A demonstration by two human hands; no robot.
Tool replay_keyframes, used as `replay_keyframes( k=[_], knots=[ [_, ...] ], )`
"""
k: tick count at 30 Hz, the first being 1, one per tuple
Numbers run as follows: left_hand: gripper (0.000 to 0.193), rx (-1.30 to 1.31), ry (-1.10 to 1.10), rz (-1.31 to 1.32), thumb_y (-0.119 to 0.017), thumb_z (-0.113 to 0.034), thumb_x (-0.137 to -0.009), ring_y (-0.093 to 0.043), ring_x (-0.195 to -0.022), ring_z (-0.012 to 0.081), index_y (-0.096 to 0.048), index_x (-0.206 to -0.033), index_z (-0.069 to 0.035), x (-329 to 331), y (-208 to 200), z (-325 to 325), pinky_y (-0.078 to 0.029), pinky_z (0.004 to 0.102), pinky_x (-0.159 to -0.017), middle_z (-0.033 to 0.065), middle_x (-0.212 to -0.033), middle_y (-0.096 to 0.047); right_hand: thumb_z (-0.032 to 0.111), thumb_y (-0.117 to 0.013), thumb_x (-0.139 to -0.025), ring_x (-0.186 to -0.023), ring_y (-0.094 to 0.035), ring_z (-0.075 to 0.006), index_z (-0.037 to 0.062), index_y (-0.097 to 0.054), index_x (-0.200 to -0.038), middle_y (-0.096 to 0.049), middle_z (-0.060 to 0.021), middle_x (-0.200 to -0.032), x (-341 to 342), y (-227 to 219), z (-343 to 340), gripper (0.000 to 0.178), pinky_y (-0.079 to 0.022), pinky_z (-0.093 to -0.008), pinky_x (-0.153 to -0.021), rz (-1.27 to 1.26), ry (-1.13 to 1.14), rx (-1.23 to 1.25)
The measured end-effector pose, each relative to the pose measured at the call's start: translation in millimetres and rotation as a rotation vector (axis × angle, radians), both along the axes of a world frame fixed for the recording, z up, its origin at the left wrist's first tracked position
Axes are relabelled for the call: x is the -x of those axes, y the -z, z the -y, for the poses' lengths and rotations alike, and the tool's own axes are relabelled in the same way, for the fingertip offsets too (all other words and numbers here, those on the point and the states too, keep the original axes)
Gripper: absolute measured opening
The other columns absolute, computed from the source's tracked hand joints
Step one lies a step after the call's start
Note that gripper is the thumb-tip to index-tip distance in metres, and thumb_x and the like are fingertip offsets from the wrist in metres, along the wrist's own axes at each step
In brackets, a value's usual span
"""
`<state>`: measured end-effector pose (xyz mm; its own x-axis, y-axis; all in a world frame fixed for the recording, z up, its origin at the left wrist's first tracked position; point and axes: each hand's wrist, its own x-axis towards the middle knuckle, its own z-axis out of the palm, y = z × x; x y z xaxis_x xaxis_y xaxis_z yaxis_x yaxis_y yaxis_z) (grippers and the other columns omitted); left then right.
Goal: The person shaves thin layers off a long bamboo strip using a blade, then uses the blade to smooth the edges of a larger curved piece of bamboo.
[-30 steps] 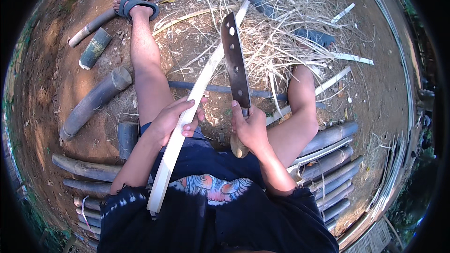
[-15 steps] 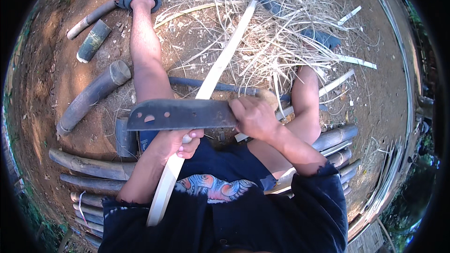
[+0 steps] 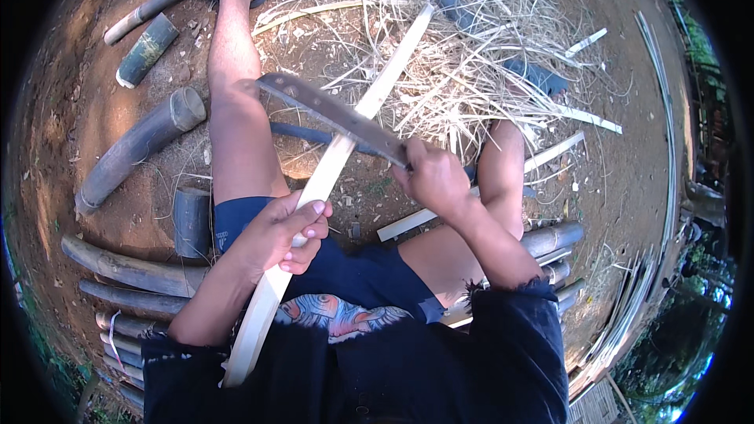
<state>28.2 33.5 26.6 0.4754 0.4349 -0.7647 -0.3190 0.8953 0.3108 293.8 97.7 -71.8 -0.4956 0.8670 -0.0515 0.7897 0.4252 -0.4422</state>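
Note:
A long pale bamboo strip [image 3: 326, 171] slants from beside my left side up toward the pile of shavings. My left hand [image 3: 281, 237] is closed around its lower part, thumb lying along it. In my right hand [image 3: 441, 182] is a machete [image 3: 322, 110] with a dark, broad blade and holes near its end. The blade lies across the strip above my left hand, pointing up and to the left, turned nearly edge-on. Its handle is hidden inside my right fist.
Thin bamboo shavings [image 3: 471, 55] heap up between and beyond my feet. Thick bamboo lengths [image 3: 145, 145] lie on the dirt at the left, and more poles [image 3: 141, 276] lie beside and beneath me. Long thin strips [image 3: 628, 314] are stacked at the right.
The machete has moved away from my left hand, up along the strip, and its blade has tilted from level to slanting. My left hand keeps its hold on the strip.

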Motion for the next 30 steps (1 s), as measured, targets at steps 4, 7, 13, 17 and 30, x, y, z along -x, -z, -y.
replay_keyframes(
  k=[4,7,13,17,30],
  knots=[
    [0.016,-0.006,0.011,-0.056,-0.047,-0.024,-0.107,-0.03,-0.041,0.0014,-0.05,-0.106,-0.008,11,-6,0,-0.024,0.019,-0.034,-0.0037,-0.071,-0.041,0.026,-0.071,-0.085,-0.07,-0.07,-0.0361,0.0041,-0.055,-0.09,-0.069,-0.0171,-0.081,-24,18,-30,0.028,-0.058,-0.046,-0.066,0.132,-0.085,-0.106],
    [0.016,0.008,0.052,-0.089,-0.046,-0.023,-0.108,-0.03,-0.04,0.0012,-0.05,-0.105,-0.008,18,-12,2,-0.023,0.02,-0.033,-0.0038,-0.07,-0.041,0.027,-0.07,-0.086,-0.069,-0.07,-0.0373,0.0036,-0.058,-0.094,-0.07,-0.0184,-0.082,-50,37,-63,0.027,-0.058,-0.0476,-0.065,0.258,0.143,0.047],
    [0.018,0.051,0.083,-0.122,-0.048,-0.024,-0.107,-0.031,-0.04,0.0032,-0.049,-0.105,-0.006,41,-21,19,-0.023,0.0209,-0.034,-0.002,-0.067,-0.039,0.021,-0.072,-0.083,-0.069,-0.07,-0.0369,0.0041,-0.056,-0.092,-0.069,-0.0139,-0.078,-31,41,-29,0.025,-0.057,-0.0485,-0.064,0.076,-0.189,-0.213],
    [0.019,0.084,0.147,-0.13,-0.049,-0.024,-0.106,-0.031,-0.04,0.0047,-0.05,-0.107,-0.006,71,-31,50,-0.025,0.0227,-0.035,-0.0016,-0.067,-0.038,0.028,-0.066,-0.089,-0.071,-0.072,-0.0356,0.0023,-0.058,-0.094,-0.071,-0.0212,-0.08,-75,82,-83,0.027,-0.058,-0.0471,-0.064,0.319,0.259,0.059],
    [0.026,0.265,0.151,-0.285,-0.051,-0.032,-0.105,-0.033,-0.043,0.0063,-0.055,-0.105,-0.006,127,-60,122,-0.025,0.0231,-0.039,-0.0009,-0.066,-0.042,0.028,-0.072,-0.085,-0.068,-0.07,-0.0365,0.0047,-0.057,-0.091,-0.069,-0.0169,-0.078,-90,92,-98,0.029,-0.058,-0.0485,-0.064,0.132,0.196,-0.153]
  ],
)
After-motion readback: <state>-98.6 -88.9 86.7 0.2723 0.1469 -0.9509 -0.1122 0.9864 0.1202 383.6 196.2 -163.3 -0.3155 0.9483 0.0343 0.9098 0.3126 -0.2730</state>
